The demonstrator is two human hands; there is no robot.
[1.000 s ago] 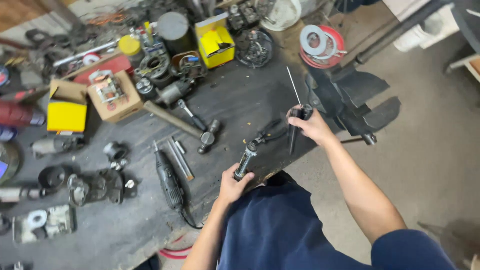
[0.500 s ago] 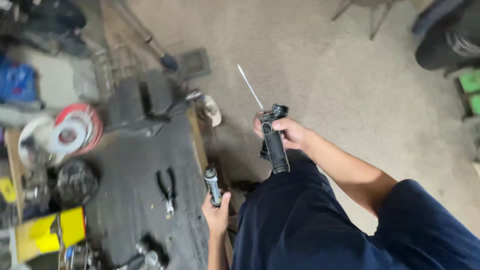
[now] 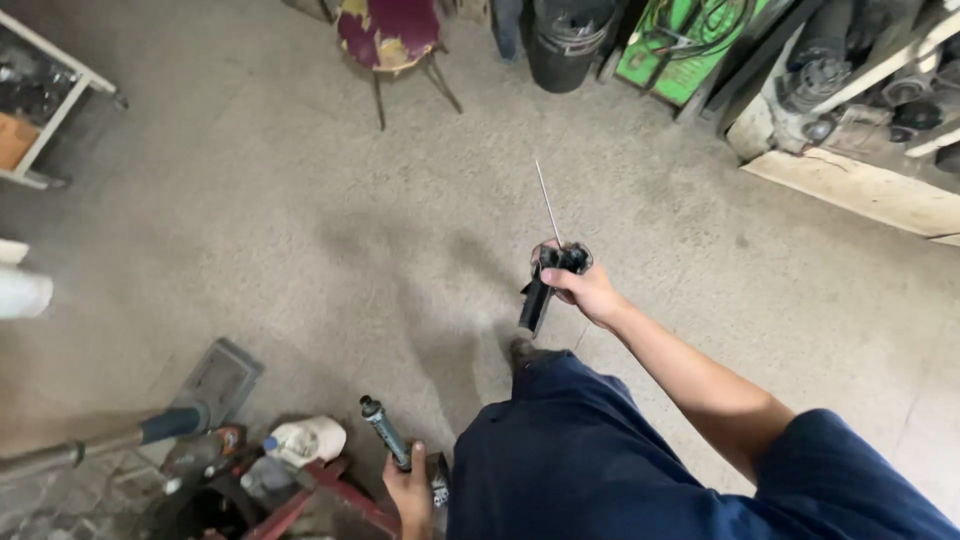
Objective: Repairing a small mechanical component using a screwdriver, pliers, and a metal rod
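Here the right hand (image 3: 588,290) is held out in front of the body over the bare grey concrete floor (image 3: 300,230), its fingers wrapped tight around a black, stubby tool body with a round dark head (image 3: 552,275); a thin straight metal rod (image 3: 547,203) sticks up and away from that head, and the lower end of the black body hangs below the fist. Lower down, near the bottom edge, the left hand (image 3: 410,492) is closed around the base of a slim dark-green cylindrical tool with a small black tip (image 3: 384,432), which tilts up and to the left, well apart from the piece in the other hand. The person's dark blue clothing (image 3: 600,460) fills the space between the two arms. Just beside the left hand lie a white plastic jug with a blue cap (image 3: 305,440), a red metal frame (image 3: 320,495) and a grey-handled long tool with a flat metal head (image 3: 200,390). Far off at the top stand a worn maroon chair on thin metal legs (image 3: 385,35), a black bucket (image 3: 565,45) and a green machine with cables (image 3: 700,40).
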